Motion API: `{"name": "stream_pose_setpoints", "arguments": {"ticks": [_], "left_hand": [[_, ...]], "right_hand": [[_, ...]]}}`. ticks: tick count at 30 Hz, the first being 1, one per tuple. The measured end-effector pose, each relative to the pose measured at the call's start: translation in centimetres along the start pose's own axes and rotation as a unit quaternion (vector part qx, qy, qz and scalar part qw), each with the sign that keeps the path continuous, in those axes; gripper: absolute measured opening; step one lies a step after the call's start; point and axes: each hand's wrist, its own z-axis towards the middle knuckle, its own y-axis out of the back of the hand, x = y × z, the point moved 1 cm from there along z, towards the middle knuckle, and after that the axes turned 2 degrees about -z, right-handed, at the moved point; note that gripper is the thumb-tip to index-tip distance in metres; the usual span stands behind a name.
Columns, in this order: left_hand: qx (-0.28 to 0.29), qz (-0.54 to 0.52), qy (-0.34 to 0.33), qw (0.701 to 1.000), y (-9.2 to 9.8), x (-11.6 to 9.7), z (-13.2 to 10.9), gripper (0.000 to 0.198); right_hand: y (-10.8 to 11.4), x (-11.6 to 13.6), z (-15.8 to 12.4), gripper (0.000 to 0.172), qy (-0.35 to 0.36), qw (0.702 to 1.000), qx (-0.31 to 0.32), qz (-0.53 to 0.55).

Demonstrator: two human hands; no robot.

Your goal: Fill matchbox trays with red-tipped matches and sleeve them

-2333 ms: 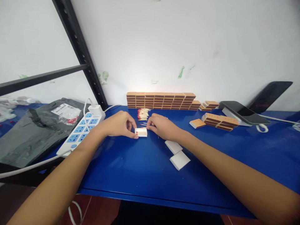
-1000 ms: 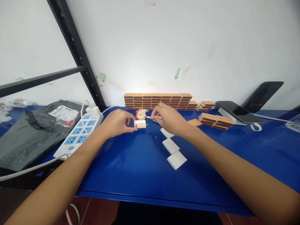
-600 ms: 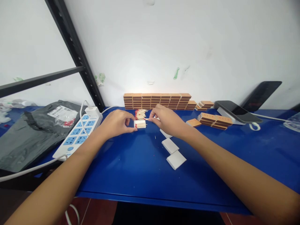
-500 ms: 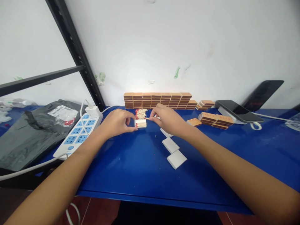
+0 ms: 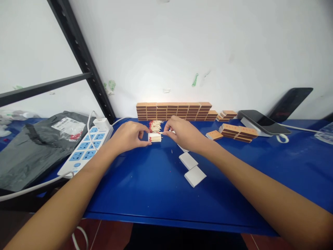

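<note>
My left hand [image 5: 128,137] grips the left end of a small white matchbox tray [image 5: 155,141] between thumb and fingers. Red-headed matches [image 5: 156,138] lie side by side in the tray, heads to the left. My right hand [image 5: 183,134] has thumb and forefinger pinched on a match [image 5: 161,133] at the tray's upper right edge. Just behind the tray is a loose pile of matches [image 5: 156,126], also with red heads to the left. Below my right hand, a few white trays [image 5: 188,160] lie on the blue table [image 5: 145,194], one partly covered by the hand.
Stacked matchboxes [image 5: 174,111] form a row along the wall. More matchboxes [image 5: 238,132] lie to the right, beside a phone [image 5: 262,122] on a white stand. On the left are a power strip [image 5: 85,147] with cables, a grey plastic bag [image 5: 33,152] and a black shelf frame [image 5: 78,52].
My right hand has brought its match slightly left, up to the tray's edge. My left hand still holds the tray. The whole view has shifted a little.
</note>
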Motion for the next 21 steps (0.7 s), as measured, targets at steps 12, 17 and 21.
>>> {"name": "stream_pose_setpoints", "arguments": {"ticks": [12, 17, 21], "left_hand": [[-0.005, -0.001, -0.015, 1.000, -0.04, -0.01, 0.05, 0.030], [-0.003, 0.001, -0.013, 1.000, -0.03, -0.17, 0.02, 0.028], [-0.001, -0.001, -0.013, 1.000, 0.06, -0.33, 0.00, 0.026]], "right_hand": [[-0.20, 0.06, -0.03, 0.011, -0.004, 1.000, 0.003, -0.013], [-0.08, 0.24, -0.03, 0.011, -0.010, 1.000, 0.015, -0.013], [-0.14, 0.18, -0.02, 0.011, -0.005, 1.000, 0.016, -0.019]]}}
